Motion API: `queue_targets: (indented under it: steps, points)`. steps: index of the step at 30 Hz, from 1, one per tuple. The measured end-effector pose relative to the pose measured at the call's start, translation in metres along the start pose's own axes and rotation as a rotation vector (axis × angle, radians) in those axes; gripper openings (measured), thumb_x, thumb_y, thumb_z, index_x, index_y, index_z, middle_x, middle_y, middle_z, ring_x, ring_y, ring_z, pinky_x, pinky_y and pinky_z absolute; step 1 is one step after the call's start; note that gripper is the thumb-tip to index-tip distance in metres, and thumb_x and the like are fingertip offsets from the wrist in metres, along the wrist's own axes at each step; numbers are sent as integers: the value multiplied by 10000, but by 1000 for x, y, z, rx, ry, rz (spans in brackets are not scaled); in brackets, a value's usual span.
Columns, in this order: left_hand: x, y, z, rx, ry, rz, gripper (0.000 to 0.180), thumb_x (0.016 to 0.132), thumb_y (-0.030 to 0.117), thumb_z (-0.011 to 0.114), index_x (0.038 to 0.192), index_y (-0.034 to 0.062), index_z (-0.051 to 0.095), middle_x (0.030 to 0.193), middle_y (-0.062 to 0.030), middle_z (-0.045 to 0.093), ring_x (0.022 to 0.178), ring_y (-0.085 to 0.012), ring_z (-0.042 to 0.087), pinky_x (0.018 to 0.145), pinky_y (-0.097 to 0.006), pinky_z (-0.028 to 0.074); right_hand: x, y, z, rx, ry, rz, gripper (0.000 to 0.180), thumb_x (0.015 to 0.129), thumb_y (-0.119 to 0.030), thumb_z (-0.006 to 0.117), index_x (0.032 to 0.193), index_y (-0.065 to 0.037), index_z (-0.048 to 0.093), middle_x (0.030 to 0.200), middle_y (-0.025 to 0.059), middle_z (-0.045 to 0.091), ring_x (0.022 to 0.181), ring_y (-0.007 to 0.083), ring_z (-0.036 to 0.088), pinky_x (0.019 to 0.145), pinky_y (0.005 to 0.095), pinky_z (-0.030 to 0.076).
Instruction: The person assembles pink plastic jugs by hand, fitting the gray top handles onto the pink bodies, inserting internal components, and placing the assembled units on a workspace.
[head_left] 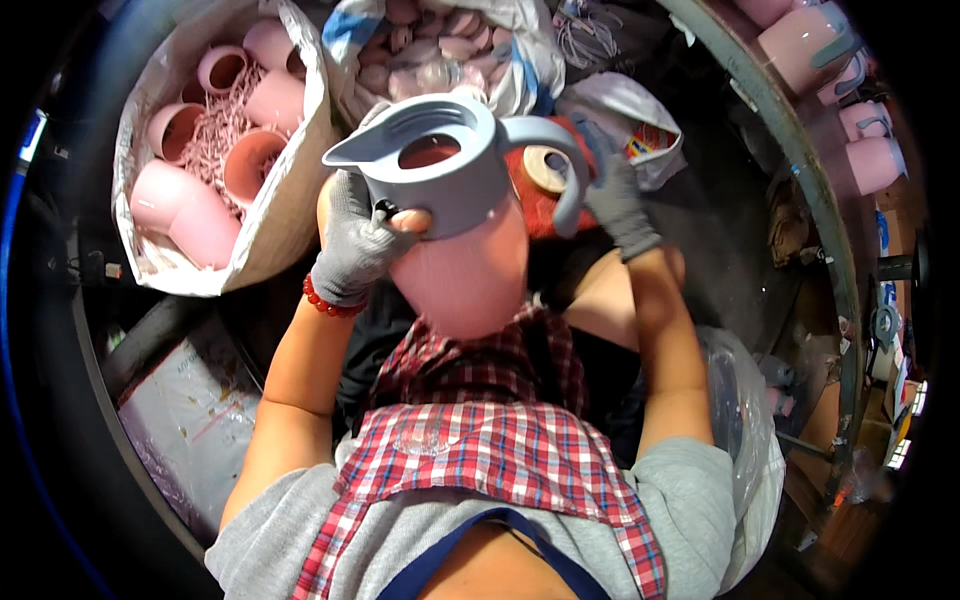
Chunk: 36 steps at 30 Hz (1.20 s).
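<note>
A pink jug (465, 265) with a grey-blue collar, spout and handle is held upright over my lap. Its top has a round opening with a dark reddish inside. My left hand (360, 240), in a grey glove with a bare thumb tip, grips the jug's collar on the left side. To the right of the handle is my right hand (622, 205), also gloved in grey, its fingers pointing away and blurred. I cannot make out whether it holds anything. Behind the handle lies a red piece (538, 215) of what looks like cloth, with a round beige object (545, 168) against it.
A white sack (318, 190) at the left holds pink jug bodies and pink shavings. Beyond the jug, another sack (535, 50) contains pink lids or discs. A smaller white bag (645, 100) stands at the far right. Several pink jugs (875, 162) line a metal-edged shelf (830, 200) on the right.
</note>
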<state>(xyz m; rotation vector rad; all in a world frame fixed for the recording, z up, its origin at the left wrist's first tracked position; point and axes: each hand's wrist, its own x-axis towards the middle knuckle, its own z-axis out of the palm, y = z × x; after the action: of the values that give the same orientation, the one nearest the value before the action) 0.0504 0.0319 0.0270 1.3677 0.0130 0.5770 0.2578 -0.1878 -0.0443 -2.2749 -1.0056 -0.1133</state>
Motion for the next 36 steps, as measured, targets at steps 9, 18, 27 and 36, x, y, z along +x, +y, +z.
queue_targets:
  steps: [9, 18, 27, 36]
  points:
    - [82, -54, 28, 226, -82, 447, 896, 656, 452, 829, 1263, -63, 418, 1209, -124, 535, 1112, -198, 522, 974, -334, 397, 21, 52, 58, -467, -321, -28, 809, 720, -455, 668, 1399, -139, 361, 1190, 213, 543, 1105, 405, 508, 839, 534, 441]
    - [104, -110, 53, 398, -206, 378, 1005, 584, 400, 849, 1339, -42, 355, 1257, -157, 513, 1177, -257, 491, 1014, -372, 368, 68, -11, -162, -145, 409, -265, 612, 817, -189, 713, 1339, -8, 447, 1319, 187, 495, 1202, 238, 500, 1014, 347, 392]
    - [82, -100, 37, 299, -137, 357, 1131, 546, 419, 842, 1395, -31, 246, 1346, -209, 389, 1265, -326, 396, 1062, -398, 317, 75, -117, -72, -497, 122, -417, 698, 715, -528, 683, 1267, -130, 527, 1227, 129, 523, 1068, 337, 525, 864, 447, 459]
    - [71, -99, 31, 555, -207, 295, 993, 590, 387, 785, 1383, 16, 317, 1376, -220, 395, 1297, -349, 375, 1071, -403, 308, 75, -88, -73, 115, 140, -336, 600, 775, -255, 745, 1255, 9, 500, 1251, 174, 534, 1129, 311, 535, 962, 399, 423]
